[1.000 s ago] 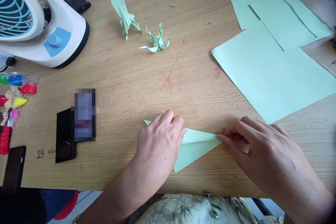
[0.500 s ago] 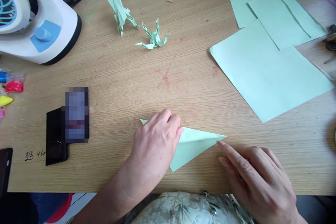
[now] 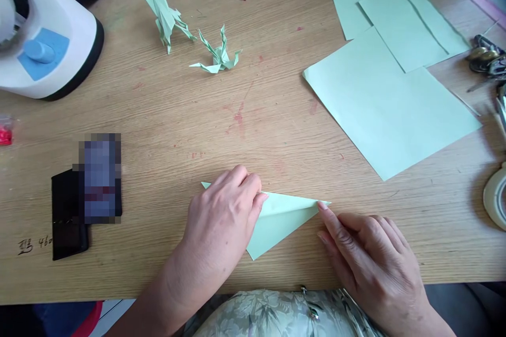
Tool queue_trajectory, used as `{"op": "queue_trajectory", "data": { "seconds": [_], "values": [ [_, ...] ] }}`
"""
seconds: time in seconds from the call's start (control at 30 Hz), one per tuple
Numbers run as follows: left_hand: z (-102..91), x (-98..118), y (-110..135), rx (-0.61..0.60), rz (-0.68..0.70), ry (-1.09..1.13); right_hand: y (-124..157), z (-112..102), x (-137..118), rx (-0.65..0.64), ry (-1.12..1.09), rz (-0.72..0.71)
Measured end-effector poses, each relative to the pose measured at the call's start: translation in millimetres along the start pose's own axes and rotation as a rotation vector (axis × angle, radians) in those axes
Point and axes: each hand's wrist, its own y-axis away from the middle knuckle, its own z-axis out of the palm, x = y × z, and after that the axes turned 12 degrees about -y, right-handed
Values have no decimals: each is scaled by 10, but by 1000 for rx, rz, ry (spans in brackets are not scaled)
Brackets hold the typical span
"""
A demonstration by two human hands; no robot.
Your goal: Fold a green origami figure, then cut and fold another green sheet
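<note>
A folded piece of light green paper (image 3: 282, 224), triangular in outline with a crease band along its upper edge, lies on the wooden table in front of me. My left hand (image 3: 225, 213) covers its left part, fingers curled down and thumb against the index finger at the upper edge. A small left corner pokes out beyond the knuckles. With an extended index finger, my right hand (image 3: 369, 258) presses on the sharp right tip of the paper. The right thumb is apart from it, below the index finger. What lies beneath my left palm is hidden.
Green paper sheets (image 3: 391, 110) overlap at the upper right. Two folded green paper figures, one tall (image 3: 158, 8) and one low (image 3: 219, 58), stand at the back. Left are dark phones (image 3: 67, 221) and a white fan base (image 3: 75, 52); right, a tape roll (image 3: 496, 197) and keys (image 3: 486, 58).
My right index finger has come up onto the paper's right tip from just below it. My left hand keeps its place on the paper. The whole view has shifted slightly.
</note>
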Motion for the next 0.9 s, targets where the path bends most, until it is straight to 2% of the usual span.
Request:
{"op": "queue_trajectory", "data": {
  "seconds": [0.9],
  "values": [
    [26,-40,2,23,21,25,7,-15,7,-17,104,59]
  ]
}}
